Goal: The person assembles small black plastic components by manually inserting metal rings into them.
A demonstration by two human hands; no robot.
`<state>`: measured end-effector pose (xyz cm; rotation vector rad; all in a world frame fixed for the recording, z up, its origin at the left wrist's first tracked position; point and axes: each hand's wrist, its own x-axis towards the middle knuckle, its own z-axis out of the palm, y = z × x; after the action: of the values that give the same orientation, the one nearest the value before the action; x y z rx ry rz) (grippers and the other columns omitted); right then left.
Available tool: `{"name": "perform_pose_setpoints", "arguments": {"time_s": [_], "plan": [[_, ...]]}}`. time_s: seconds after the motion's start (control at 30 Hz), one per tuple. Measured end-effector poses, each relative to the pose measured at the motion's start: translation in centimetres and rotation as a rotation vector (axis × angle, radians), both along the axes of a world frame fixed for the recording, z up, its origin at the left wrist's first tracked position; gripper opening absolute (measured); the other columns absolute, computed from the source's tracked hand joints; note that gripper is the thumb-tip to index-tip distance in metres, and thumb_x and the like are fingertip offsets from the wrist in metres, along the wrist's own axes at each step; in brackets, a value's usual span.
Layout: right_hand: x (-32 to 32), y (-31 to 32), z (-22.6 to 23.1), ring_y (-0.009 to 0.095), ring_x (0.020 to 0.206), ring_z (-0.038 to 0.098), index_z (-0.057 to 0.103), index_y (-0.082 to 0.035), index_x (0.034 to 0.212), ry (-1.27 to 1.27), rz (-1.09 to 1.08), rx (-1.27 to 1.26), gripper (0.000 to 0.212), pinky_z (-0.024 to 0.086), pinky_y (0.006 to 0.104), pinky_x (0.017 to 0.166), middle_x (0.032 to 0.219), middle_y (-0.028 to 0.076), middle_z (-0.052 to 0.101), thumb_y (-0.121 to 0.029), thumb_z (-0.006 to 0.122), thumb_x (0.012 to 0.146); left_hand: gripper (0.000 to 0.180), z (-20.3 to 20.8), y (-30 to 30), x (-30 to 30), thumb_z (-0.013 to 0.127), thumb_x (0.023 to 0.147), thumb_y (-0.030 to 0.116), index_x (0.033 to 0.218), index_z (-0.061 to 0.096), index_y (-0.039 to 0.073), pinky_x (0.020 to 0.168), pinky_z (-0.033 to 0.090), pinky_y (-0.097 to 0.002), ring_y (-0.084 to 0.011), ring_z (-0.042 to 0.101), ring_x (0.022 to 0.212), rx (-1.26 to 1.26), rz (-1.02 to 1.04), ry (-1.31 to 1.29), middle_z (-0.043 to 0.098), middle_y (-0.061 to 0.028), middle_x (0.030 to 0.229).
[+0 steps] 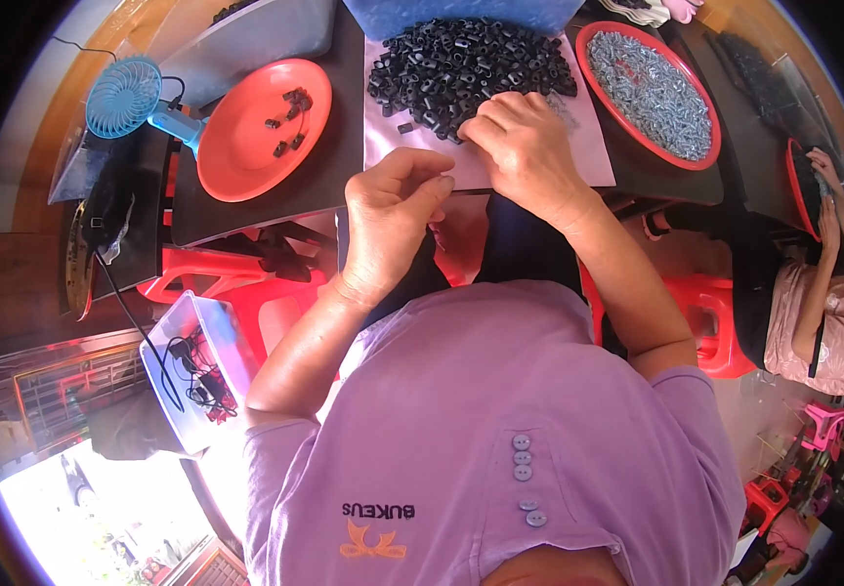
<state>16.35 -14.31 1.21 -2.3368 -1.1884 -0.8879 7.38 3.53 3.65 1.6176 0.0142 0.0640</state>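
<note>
A heap of small black plastic parts (471, 68) lies on a pale pink sheet (578, 156) in front of me. My right hand (525, 151) is at the near edge of the heap, fingers bent and pressed together. Its fingertips touch or nearly touch the black parts, and what they pinch is hidden. My left hand (393, 210) hovers near the table's front edge, thumb and forefinger closed in a pinch. Anything between them is too small to make out. To the right, a red basin (716, 125) holds many small silvery metal pieces.
At the left, an orange-red basin (232, 146) holds a few black parts, beside a blue fan (127, 98). A blue bin (461, 12) stands behind the heap. A clear bin with cables (173, 400) is lower left. Another person's hands (825, 186) work over a tray at far right.
</note>
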Motion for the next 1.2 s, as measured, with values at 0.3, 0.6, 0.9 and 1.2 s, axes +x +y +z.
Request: {"name": "perform_pose_setpoints", "arguments": {"time_s": [0.3,0.6,0.9,1.2], "plan": [[-2.8,1.0,2.4,0.015,0.077,0.066,0.066,-0.002,0.099,0.77,0.175,0.958,0.023,0.052,0.0267,0.071,0.085,0.006,0.069,0.009,0.068,0.079,0.028,-1.3,-2.8,2.2,0.078,0.081,0.001,0.107,0.069,0.001,0.058,0.047,-0.0212,-0.0056,0.057,0.07,0.155,0.109,-0.466,0.062,0.0,0.085],[-4.9,0.4,3.4,0.013,0.082,0.067,0.066,-0.001,0.096,1.322,0.11,1.332,0.01,0.055,0.0269,0.07,0.088,0.006,0.07,0.006,0.063,0.088,0.022,-2.5,-3.2,2.9,0.079,0.079,0.0,0.098,0.067,0.002,0.056,0.046,-0.0261,-0.0118,0.059,0.064,0.495,0.167,-0.776,0.059,-0.0052,0.08],[0.5,-0.9,0.8,0.028,0.077,0.062,0.07,-0.012,0.086,0.1,-0.23,0.197,0.022,0.046,0.0403,0.068,0.079,0.007,0.062,0.0,0.068,0.067,0.019,-2.7,-1.5,3.5,0.08,0.071,0.004,0.084,0.065,0.004,0.055,0.05,-0.0354,-0.0244,0.062,0.061,0.51,0.191,-0.592,0.059,-0.0091,0.077],[0.7,-2.1,1.3,0.023,0.088,0.058,0.071,-0.014,0.089,0.049,-0.349,-0.126,0.013,0.042,0.0375,0.079,0.085,0.001,0.056,-0.009,0.071,0.077,0.018,-2.3,-0.6,3.4,0.077,0.071,0.007,0.083,0.064,0.005,0.063,0.052,-0.0397,-0.0275,0.063,0.08,0.823,0.102,-0.634,0.058,-0.0078,0.085]]}}
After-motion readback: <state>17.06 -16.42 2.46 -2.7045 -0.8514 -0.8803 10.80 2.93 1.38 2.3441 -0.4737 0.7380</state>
